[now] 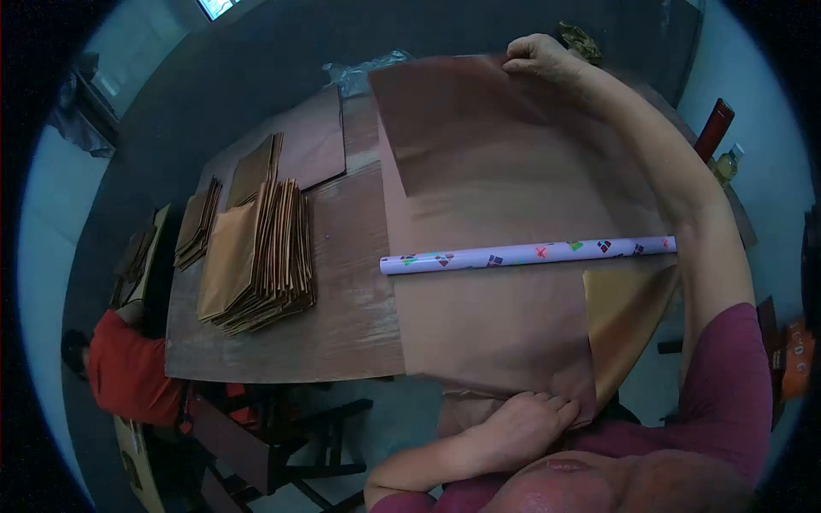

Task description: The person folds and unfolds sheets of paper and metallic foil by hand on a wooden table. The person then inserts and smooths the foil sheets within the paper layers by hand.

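Note:
A large brown paper sheet covers the right part of the table and hangs over its near edge. One corner at the near right is turned, showing a golden-tan side. At the far edge, my right hand pinches a lifted brown flap of the paper. My left hand is at the near edge, its fingers curled onto the paper; the thumb is hidden. Between the two hands, a pale lilac tube with small coloured patterns lies across the sheet.
Stacked folded brown paper pieces stand on the wooden table at left, with flat sheets behind. Clear crumpled plastic lies at the back. A person in a red shirt sits at far left; dark stools stand below the table edge.

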Demonstrator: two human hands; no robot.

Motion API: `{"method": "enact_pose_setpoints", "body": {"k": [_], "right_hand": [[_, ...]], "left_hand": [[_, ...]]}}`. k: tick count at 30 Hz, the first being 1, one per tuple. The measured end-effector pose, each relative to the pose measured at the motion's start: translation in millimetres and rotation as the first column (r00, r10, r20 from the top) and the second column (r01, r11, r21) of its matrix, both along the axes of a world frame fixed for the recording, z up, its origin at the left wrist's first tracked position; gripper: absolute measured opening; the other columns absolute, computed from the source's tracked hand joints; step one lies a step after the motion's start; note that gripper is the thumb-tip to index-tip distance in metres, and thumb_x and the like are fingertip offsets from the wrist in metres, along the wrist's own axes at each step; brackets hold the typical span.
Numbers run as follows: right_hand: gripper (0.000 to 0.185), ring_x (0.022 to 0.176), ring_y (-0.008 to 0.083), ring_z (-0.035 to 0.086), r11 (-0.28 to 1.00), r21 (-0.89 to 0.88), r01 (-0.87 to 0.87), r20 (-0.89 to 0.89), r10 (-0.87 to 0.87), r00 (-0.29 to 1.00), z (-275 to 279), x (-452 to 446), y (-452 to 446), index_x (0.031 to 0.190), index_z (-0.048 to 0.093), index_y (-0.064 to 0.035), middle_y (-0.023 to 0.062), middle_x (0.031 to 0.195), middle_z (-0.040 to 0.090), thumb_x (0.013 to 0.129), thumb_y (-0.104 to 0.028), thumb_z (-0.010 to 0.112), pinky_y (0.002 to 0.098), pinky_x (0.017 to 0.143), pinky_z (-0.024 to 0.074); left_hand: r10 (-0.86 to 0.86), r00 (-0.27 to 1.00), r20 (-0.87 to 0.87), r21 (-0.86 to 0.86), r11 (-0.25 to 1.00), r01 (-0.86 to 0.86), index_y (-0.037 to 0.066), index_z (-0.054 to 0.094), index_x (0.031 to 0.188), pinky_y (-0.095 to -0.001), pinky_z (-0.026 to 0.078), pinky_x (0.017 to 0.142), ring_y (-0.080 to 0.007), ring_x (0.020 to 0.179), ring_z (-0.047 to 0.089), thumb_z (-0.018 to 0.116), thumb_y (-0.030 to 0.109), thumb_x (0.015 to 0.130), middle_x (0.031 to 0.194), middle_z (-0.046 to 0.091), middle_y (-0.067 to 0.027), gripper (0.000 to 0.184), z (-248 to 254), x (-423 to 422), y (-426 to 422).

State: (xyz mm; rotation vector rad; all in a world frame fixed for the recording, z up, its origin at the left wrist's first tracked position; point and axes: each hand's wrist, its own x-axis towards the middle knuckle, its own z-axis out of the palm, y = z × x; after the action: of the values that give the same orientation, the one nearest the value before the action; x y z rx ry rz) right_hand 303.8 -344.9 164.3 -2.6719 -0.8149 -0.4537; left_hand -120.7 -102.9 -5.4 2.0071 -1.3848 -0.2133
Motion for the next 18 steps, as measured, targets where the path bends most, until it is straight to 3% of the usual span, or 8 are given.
{"method": "enact_pose_setpoints", "body": {"k": [3,5,8,11,13,15,18], "right_hand": [[0.020,0.074,0.0254,0.064,0.989,0.105,-0.101,0.066,0.095,0.993,-7.5,-2.0,-1.8,0.095,0.066,-0.0047,0.0128,0.082,0.067,0.090,-0.024,0.070,0.0391,0.070,0.0499],[0.018,0.078,0.0323,0.064,0.998,-0.060,-0.021,0.279,0.037,0.960,-8.7,-7.5,-2.3,0.092,0.063,-0.0058,0.0143,0.084,0.065,0.086,-0.021,0.071,0.0420,0.070,0.0501],[0.017,0.081,0.0372,0.062,0.998,-0.057,-0.012,0.435,0.035,0.900,-15.8,-20.1,5.2,0.090,0.058,-0.0069,0.0149,0.084,0.062,0.083,-0.017,0.070,0.0440,0.071,0.0498],[0.022,0.082,0.0360,0.060,0.997,-0.052,-0.061,0.466,0.079,0.881,-22.5,-30.8,10.2,0.090,0.055,-0.0051,0.0135,0.087,0.059,0.078,-0.008,0.072,0.0416,0.072,0.0491],[0.021,0.085,0.0353,0.061,0.994,-0.032,-0.103,0.474,0.106,0.874,-26.3,-40.3,14.1,0.092,0.055,-0.0062,0.0132,0.087,0.060,0.079,-0.008,0.072,0.0413,0.073,0.0495],[0.020,0.086,0.0375,0.064,0.996,0.045,-0.083,0.359,0.062,0.931,-28.4,-46.7,14.9,0.096,0.056,-0.0091,0.0127,0.088,0.062,0.081,-0.012,0.069,0.0439,0.073,0.0509],[0.022,0.088,0.0363,0.066,0.992,0.069,-0.101,0.444,0.060,0.894,-42.7,-43.0,9.6,0.101,0.058,-0.0122,0.0120,0.090,0.063,0.082,-0.013,0.069,0.0434,0.074,0.0528]], "left_hand": [[-0.006,1.000,-0.030,0.019,1.000,0.007,-0.004,0.054,0.109,-0.0421,0.051,0.082,-0.0349,0.093,0.065,0.061,0.017,0.080,0.098,0.064,-0.0189,0.037,1.3,0.3,0.2],[-0.004,1.000,-0.030,0.011,1.000,0.005,-0.004,0.054,0.109,-0.0425,0.051,0.082,-0.0353,0.093,0.065,0.061,0.017,0.080,0.098,0.064,-0.0191,0.036,0.5,0.5,0.2],[-0.005,0.999,-0.042,-0.001,1.000,0.005,-0.004,0.054,0.110,-0.0430,0.051,0.082,-0.0357,0.093,0.065,0.061,0.016,0.080,0.098,0.064,-0.0192,0.037,0.6,1.6,0.2],[-0.015,0.998,-0.066,0.032,0.999,0.017,-0.004,0.053,0.112,-0.0429,0.051,0.082,-0.0357,0.093,0.065,0.062,0.015,0.080,0.098,0.064,-0.0192,0.038,2.6,3.6,-0.2],[0.006,0.999,-0.043,0.028,1.000,-0.005,-0.004,0.053,0.114,-0.0431,0.051,0.082,-0.0357,0.094,0.065,0.061,0.015,0.082,0.099,0.064,-0.0194,0.038,1.6,2.7,0.7],[0.006,0.999,-0.046,0.018,1.000,-0.006,-0.003,0.053,0.114,-0.0430,0.051,0.082,-0.0356,0.094,0.065,0.061,0.014,0.082,0.100,0.064,-0.0193,0.037,-2.5,2.4,0.4],[0.006,0.999,-0.049,0.024,1.000,-0.005,-0.003,0.053,0.115,-0.0431,0.051,0.082,-0.0352,0.094,0.065,0.060,0.013,0.083,0.101,0.064,-0.0192,0.037,-5.0,2.5,-0.4]]}}
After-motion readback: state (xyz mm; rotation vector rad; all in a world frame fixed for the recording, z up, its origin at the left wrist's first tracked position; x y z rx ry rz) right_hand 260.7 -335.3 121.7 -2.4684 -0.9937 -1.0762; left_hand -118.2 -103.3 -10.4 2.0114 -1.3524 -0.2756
